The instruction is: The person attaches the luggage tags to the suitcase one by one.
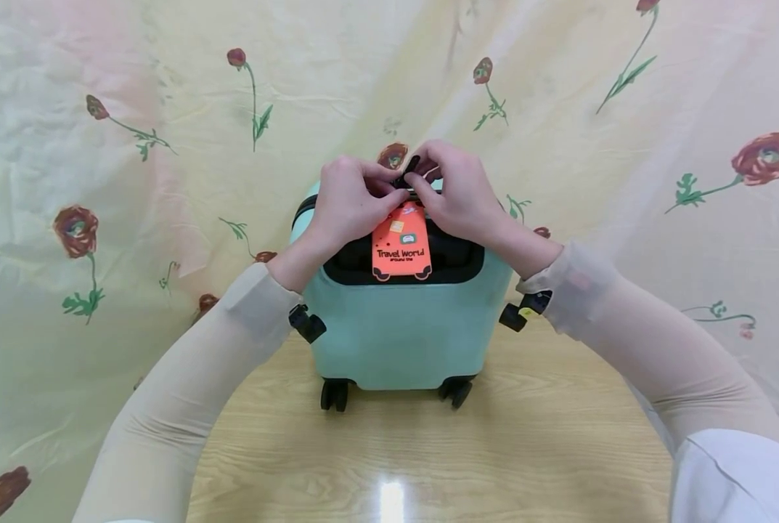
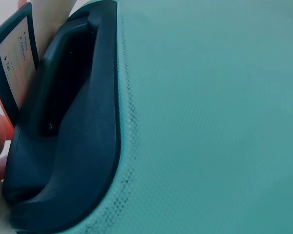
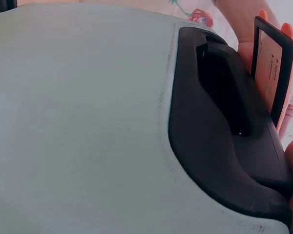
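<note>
A mint-green suitcase (image 1: 402, 334) stands upright, with a black handle (image 1: 457, 258) on the side facing me. An orange luggage tag (image 1: 398, 254) printed "Travel World" hangs over that handle. Its back, a card with printed name and address lines in a black frame, shows in both wrist views. At the top of the tag, my right hand (image 1: 464, 192) pinches the black strap (image 1: 412, 165) between thumb and fingers. My left hand (image 1: 346, 203) pinches the same strap lower down, its thumb by the tag's upper edge. Fingers partly hide where the strap meets the tag.
Black caster wheels (image 1: 334, 394) support the suitcase on a light wood-grain surface (image 1: 396, 443). Behind and beside it hangs a pale cloth (image 1: 337, 80) printed with red flowers. Small black cameras (image 1: 307, 323) are worn at both wrists.
</note>
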Action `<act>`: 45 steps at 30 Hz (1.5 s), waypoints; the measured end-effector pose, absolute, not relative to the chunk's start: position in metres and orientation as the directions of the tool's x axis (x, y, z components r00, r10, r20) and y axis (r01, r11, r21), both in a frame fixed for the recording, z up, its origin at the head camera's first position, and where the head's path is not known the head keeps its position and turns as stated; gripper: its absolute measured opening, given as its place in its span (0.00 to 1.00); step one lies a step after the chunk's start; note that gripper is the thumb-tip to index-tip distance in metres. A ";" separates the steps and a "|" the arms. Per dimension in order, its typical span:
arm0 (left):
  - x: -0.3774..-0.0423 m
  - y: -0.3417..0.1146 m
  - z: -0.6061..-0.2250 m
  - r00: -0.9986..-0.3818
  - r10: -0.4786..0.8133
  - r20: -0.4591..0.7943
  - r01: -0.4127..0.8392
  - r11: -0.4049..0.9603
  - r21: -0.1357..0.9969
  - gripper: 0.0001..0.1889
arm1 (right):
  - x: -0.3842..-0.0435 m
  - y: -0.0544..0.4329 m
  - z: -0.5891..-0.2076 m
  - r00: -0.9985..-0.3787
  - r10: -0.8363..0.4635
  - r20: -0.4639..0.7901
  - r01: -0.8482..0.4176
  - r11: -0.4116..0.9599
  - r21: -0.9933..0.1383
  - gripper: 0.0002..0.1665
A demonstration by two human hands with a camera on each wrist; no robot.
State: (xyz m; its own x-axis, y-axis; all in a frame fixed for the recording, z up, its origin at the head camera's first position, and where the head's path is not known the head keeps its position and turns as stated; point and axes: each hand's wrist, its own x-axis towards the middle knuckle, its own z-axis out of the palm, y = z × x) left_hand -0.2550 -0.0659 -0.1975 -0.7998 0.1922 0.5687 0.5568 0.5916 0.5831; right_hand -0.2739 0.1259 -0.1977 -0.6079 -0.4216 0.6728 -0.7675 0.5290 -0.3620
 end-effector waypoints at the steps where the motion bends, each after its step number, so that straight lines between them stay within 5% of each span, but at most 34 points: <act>1: -0.255 -0.066 -0.197 -0.800 0.194 0.568 0.556 0.594 0.581 0.17 | -0.274 0.126 -0.198 -0.609 -0.418 0.674 -0.765 0.534 -0.361 0.10; 22: -0.254 -0.065 -0.200 -0.801 0.191 0.568 0.554 0.597 0.580 0.16 | -0.274 0.128 -0.196 -0.631 -0.408 0.660 -0.743 0.562 -0.363 0.08; 36: -0.253 -0.065 -0.196 -0.798 0.227 0.559 0.563 0.613 0.554 0.17 | -0.272 0.129 -0.202 -0.558 -0.399 0.728 -0.801 0.489 -0.346 0.06; 45: -0.254 -0.068 -0.197 -0.810 0.263 0.524 0.559 0.614 0.557 0.18 | -0.271 0.130 -0.202 -0.578 -0.415 0.703 -0.800 0.456 -0.389 0.07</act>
